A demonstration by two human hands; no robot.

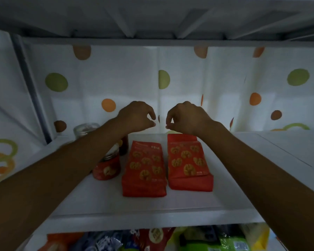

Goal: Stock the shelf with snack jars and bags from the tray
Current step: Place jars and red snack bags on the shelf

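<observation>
Two red snack bags with walnut pictures lie flat side by side on the white shelf (101, 200): the left bag (143, 169) and the right bag (188, 163). A red-labelled jar (107, 168) stands left of them, with a darker jar (124, 144) and a clear jar (84, 129) behind it, partly hidden by my left arm. My left hand (136, 115) and my right hand (186, 117) hover above the far ends of the bags, fingers curled downward and apart, holding nothing.
A white curtain with coloured dots (163, 78) hangs behind the shelf. The underside of an upper shelf (152, 19) is close overhead. Below the shelf edge lie several mixed snack packs (170, 240). A grey upright post (31, 87) stands at the left.
</observation>
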